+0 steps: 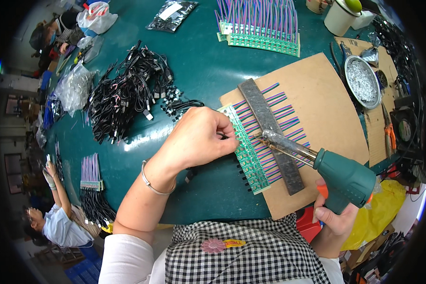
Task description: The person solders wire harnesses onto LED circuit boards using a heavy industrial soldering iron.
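Observation:
My right hand [338, 217] is wrapped round the handle of a green soldering gun [348, 177] with an orange trigger. Its metal tip reaches to the inner edge of a green circuit board panel [251, 158]. At the panel's outer edge my left hand [199, 137] is closed in a pinch; a bit of black cable shows between the fingers, mostly hidden. Striped ribbon wires [288, 116] run from the panel to the right. Across them lies a dark flat bar [272, 135]. Several small black ends stick out along the panel's lower left side.
A cardboard sheet [326, 99] lies under the wires. Black cables [128, 94] are heaped at left, wired boards [265, 42] at the back. On the right are a metal bowl [363, 81] of silvery bits and orange-handled pliers [389, 135]. Another person [66, 227] works far left.

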Demonstrator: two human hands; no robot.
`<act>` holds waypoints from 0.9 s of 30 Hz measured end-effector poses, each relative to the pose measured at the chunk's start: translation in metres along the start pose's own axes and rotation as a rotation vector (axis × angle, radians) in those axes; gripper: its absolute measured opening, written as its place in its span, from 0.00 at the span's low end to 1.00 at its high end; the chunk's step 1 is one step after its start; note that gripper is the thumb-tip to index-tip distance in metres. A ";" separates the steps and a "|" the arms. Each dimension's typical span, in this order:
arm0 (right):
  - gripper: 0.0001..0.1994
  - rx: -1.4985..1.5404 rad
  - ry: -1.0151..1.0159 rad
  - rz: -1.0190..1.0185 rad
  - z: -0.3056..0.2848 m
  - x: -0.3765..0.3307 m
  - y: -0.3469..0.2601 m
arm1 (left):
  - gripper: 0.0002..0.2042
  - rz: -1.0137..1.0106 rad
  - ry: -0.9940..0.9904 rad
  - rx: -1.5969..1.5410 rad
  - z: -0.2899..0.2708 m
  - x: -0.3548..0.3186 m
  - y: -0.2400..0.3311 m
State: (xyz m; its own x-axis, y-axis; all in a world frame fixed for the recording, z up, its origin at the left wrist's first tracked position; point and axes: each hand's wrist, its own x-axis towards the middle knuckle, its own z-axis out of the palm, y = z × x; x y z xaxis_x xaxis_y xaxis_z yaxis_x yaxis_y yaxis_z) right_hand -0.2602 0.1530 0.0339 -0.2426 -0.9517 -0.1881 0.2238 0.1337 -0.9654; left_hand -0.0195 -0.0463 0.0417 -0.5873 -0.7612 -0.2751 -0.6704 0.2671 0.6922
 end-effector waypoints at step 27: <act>0.19 -0.102 0.044 0.097 0.006 -0.006 0.000 | 0.05 -0.037 0.313 -0.041 0.033 -0.018 0.005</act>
State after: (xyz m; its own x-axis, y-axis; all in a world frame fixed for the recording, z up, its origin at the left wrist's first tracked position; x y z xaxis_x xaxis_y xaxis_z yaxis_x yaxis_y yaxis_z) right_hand -0.2526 0.1571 0.0362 -0.2663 -0.9201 -0.2872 0.1517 0.2542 -0.9552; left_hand -0.0270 -0.0114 0.0278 -0.3908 -0.9164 -0.0862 -0.6661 0.2169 0.7136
